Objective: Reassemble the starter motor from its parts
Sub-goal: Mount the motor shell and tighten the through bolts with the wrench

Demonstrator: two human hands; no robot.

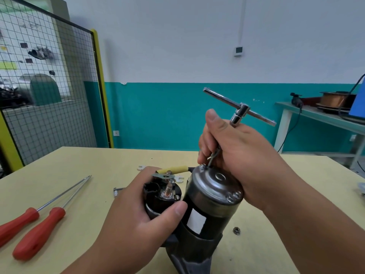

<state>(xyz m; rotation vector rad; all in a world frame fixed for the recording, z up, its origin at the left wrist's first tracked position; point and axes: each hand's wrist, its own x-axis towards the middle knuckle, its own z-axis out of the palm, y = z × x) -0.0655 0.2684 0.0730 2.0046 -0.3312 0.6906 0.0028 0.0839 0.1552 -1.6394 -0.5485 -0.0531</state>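
The table (83, 161) carries the starter motor (212, 202), which stands near its front edge, tilted, end cap uppermost. The left hand (134, 212) grips the motor's black solenoid body, thumb across the seam between solenoid and housing. The right hand (239, 153) holds the shaft of a T-handle wrench (240, 111), fingers curled round it, with the tip set on a bolt at the end cap rim. Two red-handled screwdrivers (39, 232) lie to the left. A loose nut (236, 230) lies just right of the motor.
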